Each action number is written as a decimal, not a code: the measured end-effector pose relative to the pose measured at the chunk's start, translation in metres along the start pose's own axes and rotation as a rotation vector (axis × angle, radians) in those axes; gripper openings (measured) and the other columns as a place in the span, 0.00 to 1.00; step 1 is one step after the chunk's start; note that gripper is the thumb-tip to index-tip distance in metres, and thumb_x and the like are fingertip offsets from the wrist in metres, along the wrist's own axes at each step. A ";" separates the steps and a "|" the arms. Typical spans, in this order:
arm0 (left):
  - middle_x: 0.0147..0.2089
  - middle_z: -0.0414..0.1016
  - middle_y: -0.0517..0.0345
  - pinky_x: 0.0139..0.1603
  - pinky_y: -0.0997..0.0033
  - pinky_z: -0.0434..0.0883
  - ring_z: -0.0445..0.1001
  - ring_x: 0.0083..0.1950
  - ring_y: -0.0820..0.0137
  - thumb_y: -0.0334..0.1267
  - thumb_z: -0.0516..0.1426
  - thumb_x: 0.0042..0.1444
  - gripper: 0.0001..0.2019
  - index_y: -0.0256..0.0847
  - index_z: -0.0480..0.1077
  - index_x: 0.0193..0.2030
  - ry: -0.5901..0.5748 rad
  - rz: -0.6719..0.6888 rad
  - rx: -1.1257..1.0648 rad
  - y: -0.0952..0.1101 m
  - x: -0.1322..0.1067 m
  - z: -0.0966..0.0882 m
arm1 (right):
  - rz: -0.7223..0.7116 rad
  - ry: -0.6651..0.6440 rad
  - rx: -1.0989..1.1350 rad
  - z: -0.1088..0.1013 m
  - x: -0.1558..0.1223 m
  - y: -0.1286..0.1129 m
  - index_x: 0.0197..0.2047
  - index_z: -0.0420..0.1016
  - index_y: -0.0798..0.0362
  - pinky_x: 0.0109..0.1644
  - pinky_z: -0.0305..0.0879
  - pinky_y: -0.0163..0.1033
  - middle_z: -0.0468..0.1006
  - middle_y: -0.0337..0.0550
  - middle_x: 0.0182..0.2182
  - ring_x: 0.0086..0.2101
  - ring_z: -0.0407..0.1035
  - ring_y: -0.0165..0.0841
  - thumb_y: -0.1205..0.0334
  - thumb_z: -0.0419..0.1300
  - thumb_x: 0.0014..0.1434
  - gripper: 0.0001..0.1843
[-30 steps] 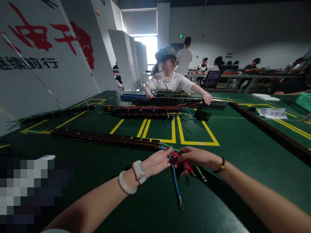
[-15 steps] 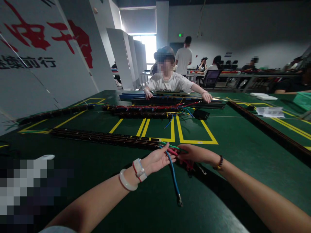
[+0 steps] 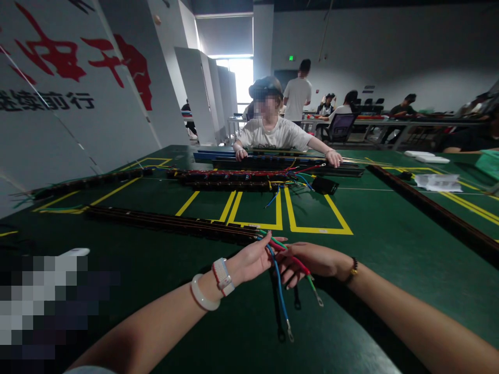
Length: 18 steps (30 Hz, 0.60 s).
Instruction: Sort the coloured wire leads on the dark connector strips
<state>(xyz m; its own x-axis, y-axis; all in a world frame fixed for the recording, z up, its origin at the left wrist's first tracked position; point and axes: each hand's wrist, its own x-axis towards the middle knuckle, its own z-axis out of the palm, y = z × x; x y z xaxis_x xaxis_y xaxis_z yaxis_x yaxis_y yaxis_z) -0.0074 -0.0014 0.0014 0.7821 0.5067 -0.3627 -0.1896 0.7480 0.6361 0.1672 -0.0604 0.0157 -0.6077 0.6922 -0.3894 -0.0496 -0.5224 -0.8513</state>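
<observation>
Wires are fanning out between both hands: left hand is pinching the smooth blue wire, right hand is curling around the thin red wire and green wire, just beside the long black rail on the matte green table.

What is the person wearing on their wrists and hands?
No gloves on the left hand or right hand. The left wrist has a white bangle and a white watch with red edging. The right wrist has a dark beaded bracelet.

Coloured lugged wires, fanned downward
</observation>
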 end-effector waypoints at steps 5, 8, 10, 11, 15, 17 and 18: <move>0.41 0.72 0.45 0.37 0.71 0.68 0.72 0.38 0.71 0.48 0.46 0.62 0.20 0.31 0.65 0.48 -0.034 0.017 0.010 -0.003 0.003 -0.003 | -0.050 0.061 0.092 -0.001 0.001 0.004 0.45 0.66 0.61 0.41 0.71 0.39 0.72 0.49 0.37 0.34 0.71 0.32 0.62 0.56 0.61 0.12; 0.40 0.72 0.45 0.40 0.70 0.69 0.72 0.37 0.72 0.46 0.47 0.63 0.19 0.29 0.65 0.41 -0.034 0.034 0.003 -0.007 0.002 0.003 | -0.070 0.207 0.053 0.000 0.003 0.005 0.45 0.66 0.59 0.34 0.70 0.36 0.69 0.41 0.30 0.27 0.66 0.27 0.62 0.57 0.61 0.12; 0.38 0.72 0.46 0.43 0.69 0.68 0.72 0.36 0.73 0.46 0.46 0.63 0.18 0.30 0.65 0.37 -0.027 0.027 0.016 -0.010 0.000 0.009 | -0.070 0.282 -0.040 0.003 0.004 0.004 0.44 0.66 0.59 0.29 0.67 0.34 0.67 0.38 0.26 0.23 0.63 0.26 0.60 0.56 0.62 0.11; 0.37 0.71 0.47 0.45 0.69 0.68 0.72 0.36 0.73 0.45 0.46 0.63 0.17 0.30 0.65 0.36 -0.022 0.022 0.023 -0.011 -0.001 0.012 | -0.069 0.313 -0.120 0.004 0.004 0.003 0.43 0.66 0.59 0.27 0.66 0.33 0.67 0.38 0.26 0.22 0.62 0.26 0.59 0.55 0.63 0.11; 0.37 0.71 0.48 0.50 0.65 0.66 0.71 0.39 0.73 0.43 0.45 0.64 0.16 0.31 0.64 0.37 -0.003 0.036 0.028 -0.013 -0.007 0.019 | -0.087 0.503 -0.748 0.008 0.003 -0.003 0.38 0.69 0.60 0.25 0.57 0.32 0.70 0.41 0.26 0.23 0.62 0.27 0.57 0.54 0.63 0.13; 0.37 0.71 0.49 0.52 0.64 0.65 0.71 0.39 0.73 0.42 0.46 0.64 0.15 0.31 0.65 0.37 -0.012 0.047 0.020 -0.013 -0.007 0.019 | -0.101 0.600 -1.068 0.012 0.002 -0.006 0.33 0.70 0.60 0.25 0.53 0.32 0.72 0.42 0.26 0.24 0.62 0.28 0.58 0.56 0.62 0.12; 0.36 0.71 0.50 0.52 0.64 0.65 0.70 0.39 0.74 0.42 0.47 0.63 0.14 0.31 0.66 0.37 -0.014 0.049 0.012 -0.014 -0.007 0.019 | -0.108 0.633 -1.177 0.014 0.002 -0.006 0.33 0.71 0.59 0.26 0.52 0.32 0.73 0.43 0.27 0.24 0.63 0.28 0.59 0.56 0.62 0.11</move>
<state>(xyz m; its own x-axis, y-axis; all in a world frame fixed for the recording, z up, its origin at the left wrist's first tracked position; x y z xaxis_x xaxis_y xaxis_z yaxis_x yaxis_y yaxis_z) 0.0012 -0.0232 0.0075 0.7805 0.5361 -0.3216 -0.2206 0.7174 0.6608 0.1549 -0.0629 0.0256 -0.1594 0.9794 -0.1239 0.8276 0.0641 -0.5577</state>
